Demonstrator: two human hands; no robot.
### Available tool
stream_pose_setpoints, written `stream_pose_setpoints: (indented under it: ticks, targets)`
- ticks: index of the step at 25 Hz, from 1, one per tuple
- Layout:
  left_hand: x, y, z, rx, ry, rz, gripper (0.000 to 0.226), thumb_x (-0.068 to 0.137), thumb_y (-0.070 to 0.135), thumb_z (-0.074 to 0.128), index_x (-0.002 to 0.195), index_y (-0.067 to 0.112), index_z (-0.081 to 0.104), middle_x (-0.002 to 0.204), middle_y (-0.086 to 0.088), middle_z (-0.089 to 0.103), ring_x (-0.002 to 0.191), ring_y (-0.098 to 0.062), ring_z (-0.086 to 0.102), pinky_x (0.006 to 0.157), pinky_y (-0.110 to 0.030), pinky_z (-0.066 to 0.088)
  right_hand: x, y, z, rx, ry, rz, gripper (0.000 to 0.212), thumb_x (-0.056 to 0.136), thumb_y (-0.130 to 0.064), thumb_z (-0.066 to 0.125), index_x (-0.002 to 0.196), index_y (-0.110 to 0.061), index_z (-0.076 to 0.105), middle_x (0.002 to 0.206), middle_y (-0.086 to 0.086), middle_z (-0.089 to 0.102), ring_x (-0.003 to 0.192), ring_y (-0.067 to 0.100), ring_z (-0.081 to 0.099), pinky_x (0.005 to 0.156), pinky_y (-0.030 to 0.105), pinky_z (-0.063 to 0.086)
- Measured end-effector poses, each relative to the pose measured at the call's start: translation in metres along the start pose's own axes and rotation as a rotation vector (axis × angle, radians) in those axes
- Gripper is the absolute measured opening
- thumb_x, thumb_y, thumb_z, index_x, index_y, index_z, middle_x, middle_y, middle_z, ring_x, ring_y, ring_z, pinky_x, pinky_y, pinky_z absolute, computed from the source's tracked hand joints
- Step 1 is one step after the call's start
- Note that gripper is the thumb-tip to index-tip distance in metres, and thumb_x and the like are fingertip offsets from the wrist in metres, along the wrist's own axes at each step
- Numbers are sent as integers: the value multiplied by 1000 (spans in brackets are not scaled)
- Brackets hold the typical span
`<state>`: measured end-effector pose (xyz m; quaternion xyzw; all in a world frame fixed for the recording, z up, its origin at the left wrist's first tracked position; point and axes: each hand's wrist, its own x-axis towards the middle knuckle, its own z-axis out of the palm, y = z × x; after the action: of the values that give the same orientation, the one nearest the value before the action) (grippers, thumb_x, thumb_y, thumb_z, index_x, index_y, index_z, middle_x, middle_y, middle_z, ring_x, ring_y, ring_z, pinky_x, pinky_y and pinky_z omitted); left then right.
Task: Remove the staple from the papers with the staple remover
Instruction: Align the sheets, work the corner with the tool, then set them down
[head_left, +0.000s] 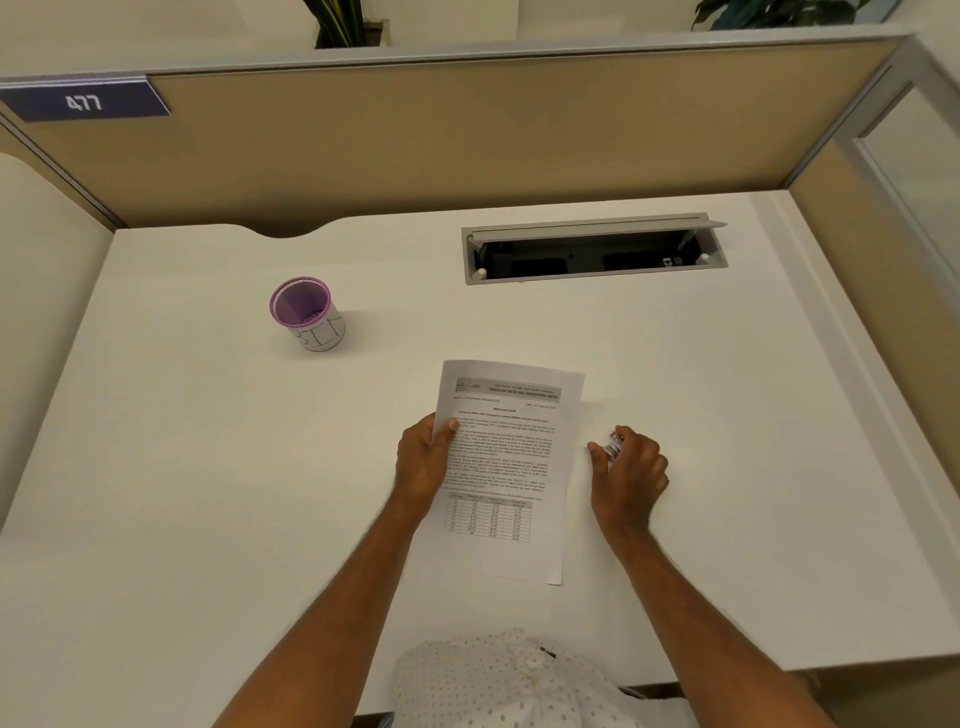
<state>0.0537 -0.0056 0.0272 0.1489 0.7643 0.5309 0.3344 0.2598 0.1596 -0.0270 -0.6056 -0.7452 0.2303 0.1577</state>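
Observation:
The printed papers (506, 452) lie on the white desk in front of me, with a header at the top and a table lower down. My left hand (423, 462) grips their left edge, thumb on top of the page. My right hand (631, 473) rests on the desk just right of the papers, its fingers closed around a small red and silver staple remover (614, 446), only partly visible. The staple itself is too small to make out.
A purple-rimmed cup labelled "BIN" (307, 317) stands on the desk (208, 467) at the back left. An open cable hatch (595, 249) is sunk into the desk at the back right. Tan partition walls (415, 140) enclose the desk.

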Motion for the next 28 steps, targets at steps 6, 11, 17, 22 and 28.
stream_pose_setpoints:
  ticks: [6, 11, 17, 22, 28]
  targets:
    - [-1, 8, -1, -120, -30, -7, 17, 105, 29, 56, 111, 24, 71, 108, 0, 79, 95, -23, 78, 83, -40, 65, -4, -31, -16, 280, -29, -89, 41, 102, -39, 56, 138, -19, 53, 137, 3, 55, 125, 26, 51, 103, 43, 46]
    - [14, 22, -5, -238, -12, -61, 22, 104, 28, 58, 120, 18, 70, 112, -2, 79, 98, -22, 77, 84, -38, 63, -19, -69, -26, 684, -374, 45, 34, 106, -34, 52, 137, -22, 48, 125, -7, 67, 113, 8, 66, 89, 25, 59]
    - [46, 44, -18, -285, 71, -40, 26, 104, 27, 58, 123, 13, 69, 110, -3, 79, 92, -19, 78, 74, -31, 64, -27, -89, -26, 685, -362, 50, 49, 96, 4, 49, 141, -15, 42, 123, -2, 63, 108, 11, 63, 72, 2, 47]
    - [87, 52, -24, -241, 210, -58, 26, 104, 19, 56, 128, 12, 62, 121, -10, 74, 99, -25, 75, 77, -34, 61, -3, -106, -2, 595, -357, -26, 53, 97, 0, 48, 144, -25, 37, 124, 3, 67, 108, 18, 67, 77, 9, 53]
    - [101, -9, -25, 546, 99, 319, 71, 102, 52, 37, 147, -1, 47, 148, -26, 52, 137, -39, 49, 117, -50, 36, 13, -104, 27, 260, -451, -186, 68, 99, 2, 50, 160, -11, 23, 155, 14, 39, 140, 26, 43, 104, 17, 34]
